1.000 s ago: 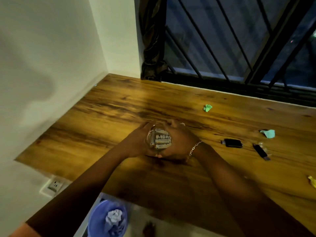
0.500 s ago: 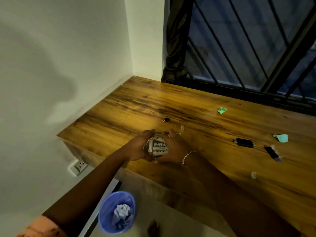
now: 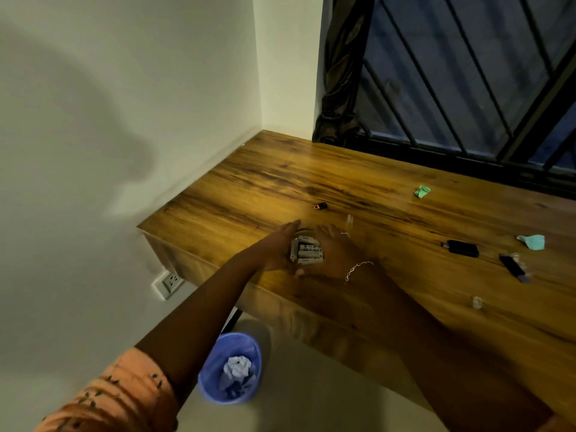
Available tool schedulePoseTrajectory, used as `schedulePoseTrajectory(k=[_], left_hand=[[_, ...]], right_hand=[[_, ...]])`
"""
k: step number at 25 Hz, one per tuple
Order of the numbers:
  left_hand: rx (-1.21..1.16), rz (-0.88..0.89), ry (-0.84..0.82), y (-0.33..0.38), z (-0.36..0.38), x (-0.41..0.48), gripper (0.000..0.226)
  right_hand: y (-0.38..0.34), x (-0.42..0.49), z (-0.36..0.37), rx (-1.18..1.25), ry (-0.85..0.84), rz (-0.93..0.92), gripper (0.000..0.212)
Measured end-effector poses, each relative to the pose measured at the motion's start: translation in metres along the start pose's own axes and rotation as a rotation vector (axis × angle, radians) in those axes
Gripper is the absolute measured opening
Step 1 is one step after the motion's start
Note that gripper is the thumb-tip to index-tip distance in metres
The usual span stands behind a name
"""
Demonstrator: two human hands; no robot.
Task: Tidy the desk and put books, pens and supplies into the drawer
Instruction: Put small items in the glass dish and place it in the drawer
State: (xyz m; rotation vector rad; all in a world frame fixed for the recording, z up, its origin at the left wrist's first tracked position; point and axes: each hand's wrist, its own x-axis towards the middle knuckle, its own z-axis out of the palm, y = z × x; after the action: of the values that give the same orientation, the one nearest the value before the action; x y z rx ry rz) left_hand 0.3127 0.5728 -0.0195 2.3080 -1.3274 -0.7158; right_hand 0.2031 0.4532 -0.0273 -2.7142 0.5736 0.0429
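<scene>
A clump of several white batteries [image 3: 307, 253] lies on the wooden desk [image 3: 389, 307] near its front left corner. My left hand [image 3: 279, 247] cups the clump from the left, and my right hand [image 3: 338, 255] cups it from the right; both press against it. A small black and orange item [image 3: 321, 206] lies just beyond my hands. Farther right lie a black USB stick [image 3: 461, 247] and a dark pen-like stick [image 3: 512, 267]. No drawer shows as open.
Two crumpled green paper scraps [image 3: 422, 191] [image 3: 533, 241] lie on the desk, with small clear caps [image 3: 477, 302] near the front. A blue waste bin [image 3: 230, 367] holding crumpled paper stands on the floor below. The wall socket [image 3: 168, 282] is at the left, window bars behind.
The view has swung left and pulled back, bringing the desk's left corner and the bin into view. My hands stay cupped around the batteries, which have slid toward the front edge.
</scene>
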Motion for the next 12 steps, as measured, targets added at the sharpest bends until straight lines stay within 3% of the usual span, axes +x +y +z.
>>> schedulePoseTrajectory(k=[1, 3, 5, 6, 7, 9, 12], left_hand=[[-0.076, 0.045, 0.111, 0.001, 0.0, -0.009, 0.095], [-0.446, 0.145, 0.541, 0.006, 0.01, -0.026, 0.054], [-0.899, 0.003, 1.033, 0.01, 0.028, -0.042, 0.021], [-1.049, -0.155, 1.193, 0.01, 0.037, -0.047, 0.013], [-1.106, -0.352, 1.239, 0.0, 0.047, -0.049, 0.006], [-1.145, -0.715, 1.131, -0.033, 0.064, -0.052, 0.022], [-1.521, -0.93, 0.89, -0.092, 0.082, -0.052, 0.05]], right_hand=[[-0.004, -0.006, 0.003, 0.086, 0.138, -0.011, 0.077], [-0.019, -0.024, 0.014, 0.426, 0.502, -0.013, 0.037], [-0.038, -0.043, 0.027, 0.849, 0.644, 0.038, 0.012], [-0.045, -0.052, 0.035, 1.006, 0.632, 0.066, 0.017], [-0.051, -0.062, 0.045, 1.066, 0.612, 0.076, 0.023], [-0.059, -0.078, 0.069, 1.028, 0.57, 0.042, 0.028], [-0.07, -0.092, 0.107, 1.096, 0.397, 0.151, 0.028]])
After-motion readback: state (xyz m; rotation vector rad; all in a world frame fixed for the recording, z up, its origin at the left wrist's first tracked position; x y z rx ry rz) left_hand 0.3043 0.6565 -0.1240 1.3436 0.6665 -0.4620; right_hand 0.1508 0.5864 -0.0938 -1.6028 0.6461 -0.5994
